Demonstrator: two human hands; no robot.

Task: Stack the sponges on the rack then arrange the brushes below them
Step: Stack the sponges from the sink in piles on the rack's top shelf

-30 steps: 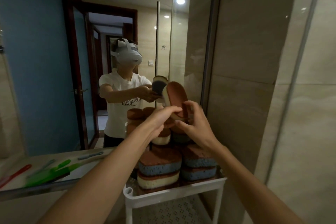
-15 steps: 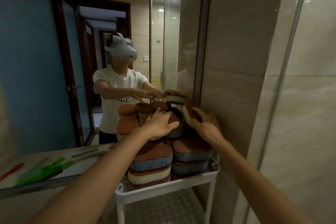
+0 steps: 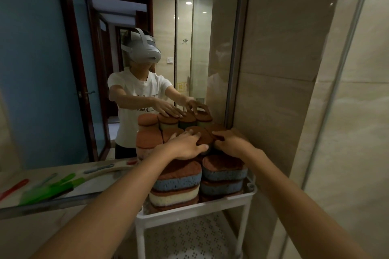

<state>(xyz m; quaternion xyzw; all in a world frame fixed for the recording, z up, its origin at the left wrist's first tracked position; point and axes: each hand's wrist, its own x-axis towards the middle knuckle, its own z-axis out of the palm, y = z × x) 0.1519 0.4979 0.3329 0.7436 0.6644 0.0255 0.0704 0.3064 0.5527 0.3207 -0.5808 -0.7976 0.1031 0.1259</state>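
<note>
Several brown-topped sponges stand in stacks on the top tier of a white rack (image 3: pixel 195 209). Blue and white ones make up the front left stack (image 3: pixel 176 183), and blue ones the front right stack (image 3: pixel 224 176). Behind them, a brown-topped sponge (image 3: pixel 203 135) lies on a taller back stack. My left hand (image 3: pixel 187 145) rests flat on its left side with fingers spread. My right hand (image 3: pixel 231 142) grips its right edge against the wall. Green brushes (image 3: pixel 48 190), a red one (image 3: pixel 13 187) and a blue-handled one (image 3: pixel 99 168) lie on the counter to the left.
A large mirror (image 3: pixel 42 69) behind the counter reflects the person, the sponges and a doorway. A tiled wall (image 3: pixel 284 90) stands close on the right of the rack. The rack's perforated lower shelf (image 3: pixel 189 237) shows beneath the top tier.
My right hand has brought the upright sponge down from chest height and laid it on the back stack. My left hand has followed and now lies on top of it.
</note>
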